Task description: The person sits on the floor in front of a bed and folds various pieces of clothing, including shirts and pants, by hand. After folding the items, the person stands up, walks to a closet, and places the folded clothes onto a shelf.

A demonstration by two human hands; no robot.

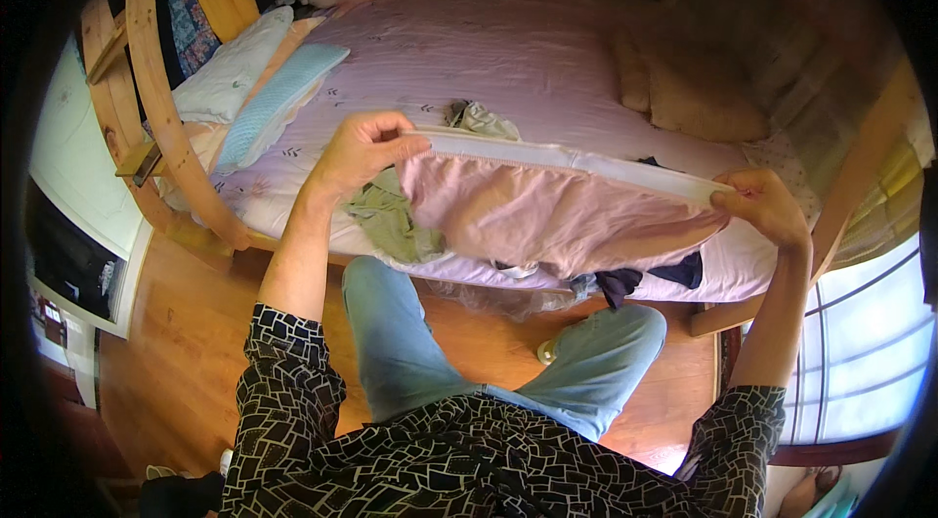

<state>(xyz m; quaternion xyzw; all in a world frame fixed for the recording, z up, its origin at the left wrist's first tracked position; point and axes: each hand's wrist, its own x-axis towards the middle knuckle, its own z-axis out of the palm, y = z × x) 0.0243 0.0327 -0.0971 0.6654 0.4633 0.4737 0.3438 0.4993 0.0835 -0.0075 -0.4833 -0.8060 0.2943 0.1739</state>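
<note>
A pair of pink underpants [547,210] with a white elastic waistband is stretched out in front of me, over the near edge of the bed. My left hand [366,151] pinches one end of the waistband between thumb and fingers. At the other end my right hand [767,205] grips the band in the same way. The pink cloth hangs down from the band in loose folds. Behind it, partly hidden, lie an olive-green garment [396,215], a bunched greyish-green cloth [484,120] and some dark clothing [618,285].
The bed has a lilac sheet [528,49] and a wooden frame [156,78]. Pillows [278,107] lie at its left end, a brown cushion [694,93] at the right. Clear plastic wrapping [498,298] hangs at the near edge. Below is a wooden floor [195,323].
</note>
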